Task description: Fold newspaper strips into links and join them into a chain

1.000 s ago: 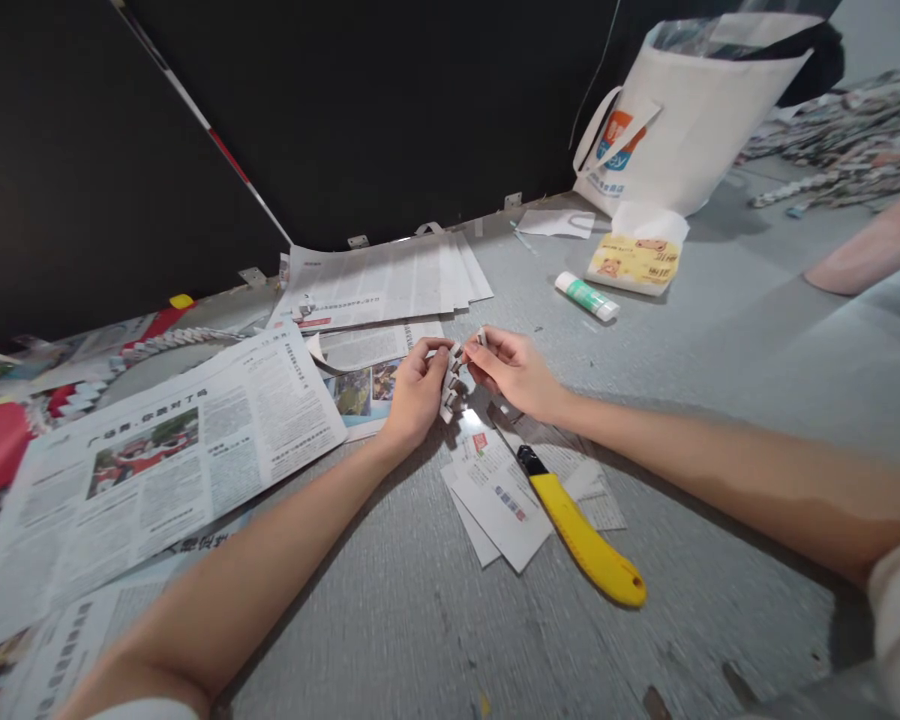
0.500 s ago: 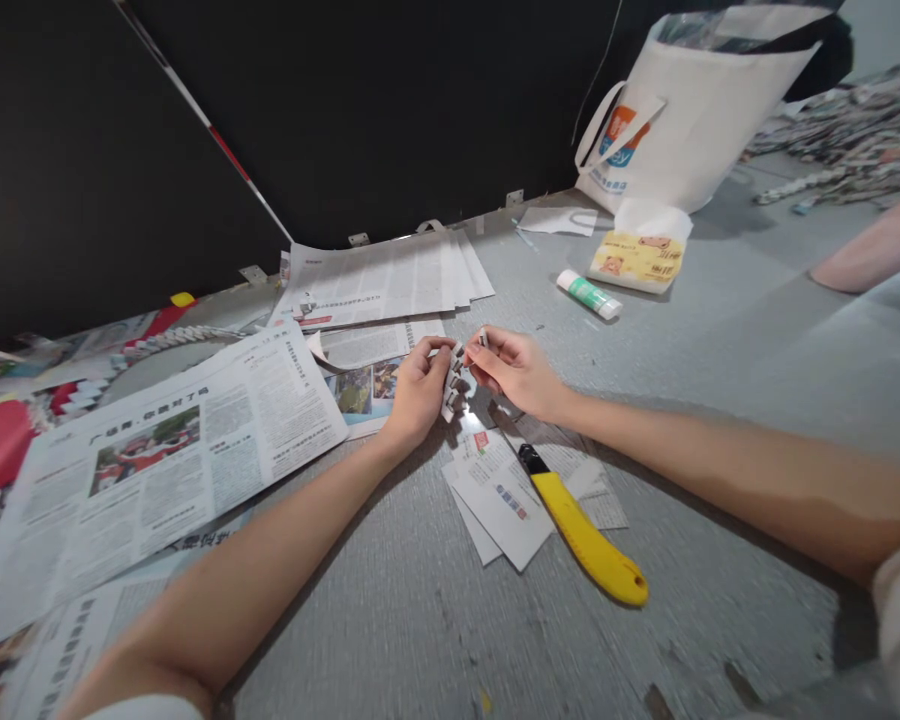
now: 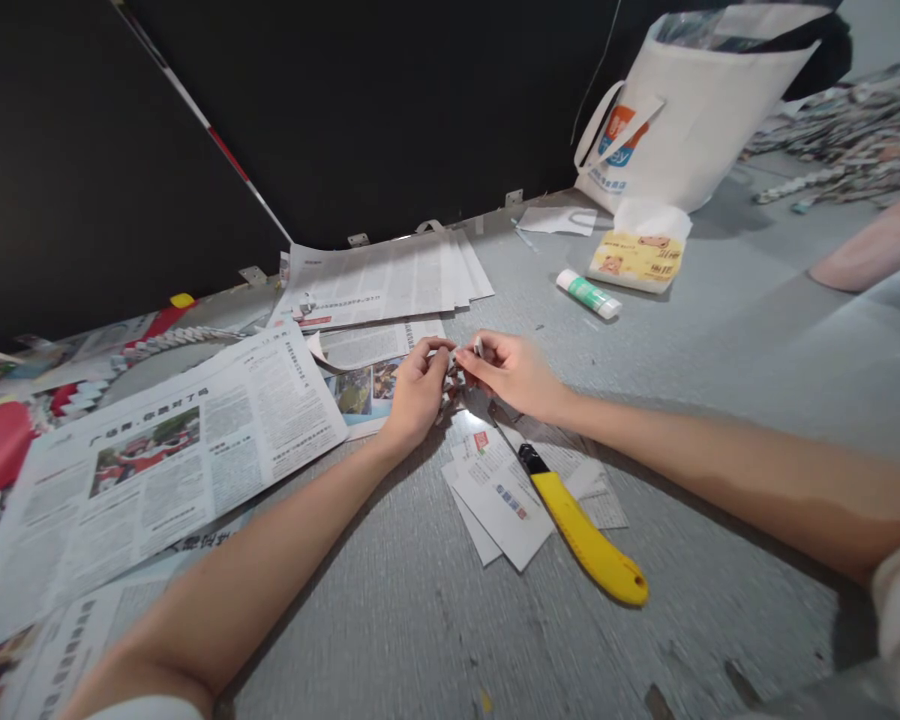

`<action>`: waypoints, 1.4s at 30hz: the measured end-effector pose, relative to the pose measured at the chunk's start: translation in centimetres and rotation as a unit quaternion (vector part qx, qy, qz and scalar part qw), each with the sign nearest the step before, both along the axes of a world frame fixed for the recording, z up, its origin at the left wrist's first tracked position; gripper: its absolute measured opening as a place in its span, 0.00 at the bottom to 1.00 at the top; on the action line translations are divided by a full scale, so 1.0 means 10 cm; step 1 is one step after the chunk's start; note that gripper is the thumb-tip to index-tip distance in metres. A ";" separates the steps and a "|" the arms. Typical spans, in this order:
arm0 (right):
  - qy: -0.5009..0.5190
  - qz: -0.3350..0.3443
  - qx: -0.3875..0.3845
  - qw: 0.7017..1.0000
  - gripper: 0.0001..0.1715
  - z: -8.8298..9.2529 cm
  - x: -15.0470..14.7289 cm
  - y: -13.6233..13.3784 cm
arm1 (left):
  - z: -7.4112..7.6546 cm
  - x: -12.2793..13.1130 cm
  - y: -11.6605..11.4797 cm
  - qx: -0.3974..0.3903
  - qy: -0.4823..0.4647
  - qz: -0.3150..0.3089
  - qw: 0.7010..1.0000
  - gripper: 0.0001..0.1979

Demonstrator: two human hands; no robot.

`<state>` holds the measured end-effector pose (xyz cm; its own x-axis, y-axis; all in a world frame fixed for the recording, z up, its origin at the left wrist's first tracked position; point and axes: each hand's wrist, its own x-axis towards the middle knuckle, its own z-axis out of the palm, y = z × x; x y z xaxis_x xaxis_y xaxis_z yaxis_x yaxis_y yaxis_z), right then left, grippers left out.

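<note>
Both of my hands meet over the grey floor, pinching a small folded chain of newspaper strips (image 3: 452, 378). My left hand (image 3: 414, 392) curls round its left side, fingers closed. My right hand (image 3: 511, 372) pinches its upper right end, and a small folded paper piece (image 3: 478, 347) sticks up between the fingers. Most of the folded chain is hidden between the two hands. Just below them lie cut newspaper slips (image 3: 501, 496) and a yellow utility knife (image 3: 585, 540).
Open newspapers (image 3: 172, 450) spread to the left, a stack of sheets (image 3: 386, 280) lies behind. A glue stick (image 3: 587, 295), a yellow tissue pack (image 3: 637, 258) and a white tote bag (image 3: 690, 110) sit at the back right. Another person's limb (image 3: 870, 250) shows far right, beside a paper-chain pile (image 3: 847, 130).
My hands have drawn closer together, so less of the folded paper chain shows between them. Everything else stays where it was.
</note>
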<state>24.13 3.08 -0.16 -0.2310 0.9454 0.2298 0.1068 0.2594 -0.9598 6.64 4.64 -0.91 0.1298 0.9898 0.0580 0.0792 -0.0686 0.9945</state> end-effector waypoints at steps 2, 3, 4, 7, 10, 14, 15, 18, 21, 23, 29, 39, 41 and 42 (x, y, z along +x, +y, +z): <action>-0.013 0.008 0.003 1.000 0.25 -0.01 0.00 0.00 | 0.00 0.01 0.00 -0.001 -0.002 0.006 1.000 0.06; -0.014 0.006 0.005 1.000 0.24 -0.01 0.00 0.00 | 0.00 0.01 0.01 0.001 -0.001 0.010 1.000 0.06; -0.012 0.003 0.007 1.000 0.23 -0.01 0.00 -0.01 | -0.01 0.00 0.01 0.004 -0.002 0.013 1.000 0.06; 0.012 -0.006 0.004 1.000 0.23 0.01 -0.01 -0.01 | -0.02 -0.01 0.02 0.004 -0.015 0.012 1.000 0.07; 0.037 0.003 -0.001 0.999 0.22 0.02 -0.02 -0.02 | -0.02 -0.01 0.02 -0.004 -0.026 0.015 1.000 0.07; 0.031 0.005 -0.005 1.000 0.23 0.01 -0.01 0.00 | -0.02 -0.02 0.02 -0.003 -0.020 0.024 0.999 0.08; 0.027 0.003 -0.006 1.000 0.23 0.00 -0.01 0.01 | -0.02 -0.02 0.03 -0.002 -0.018 0.024 1.000 0.08; 0.023 -0.001 -0.007 1.000 0.23 0.00 -0.01 0.02 | -0.04 -0.02 0.03 -0.004 -0.016 0.016 1.000 0.09; 0.031 -0.011 -0.007 0.999 0.24 0.01 -0.02 0.01 | -0.05 -0.03 0.03 -0.005 -0.018 0.009 1.000 0.09; 0.051 -0.014 -0.011 0.999 0.25 0.02 -0.02 0.00 | -0.06 -0.03 0.04 -0.003 -0.022 0.013 1.000 0.09; 0.135 0.045 -0.027 0.990 0.26 0.06 -0.01 -0.02 | -0.07 -0.05 0.05 0.001 -0.020 0.022 1.000 0.10; 0.141 0.072 -0.059 0.986 0.27 0.07 -0.01 0.01 | -0.04 -0.03 0.04 -0.003 -0.012 0.015 1.000 0.09; 0.134 0.069 -0.061 0.987 0.28 0.08 -0.01 0.01 | -0.05 -0.03 0.04 0.000 -0.010 0.018 1.000 0.09; 0.131 0.067 -0.063 0.987 0.28 0.08 -0.01 0.01 | -0.05 -0.03 0.04 0.001 -0.011 0.019 1.000 0.09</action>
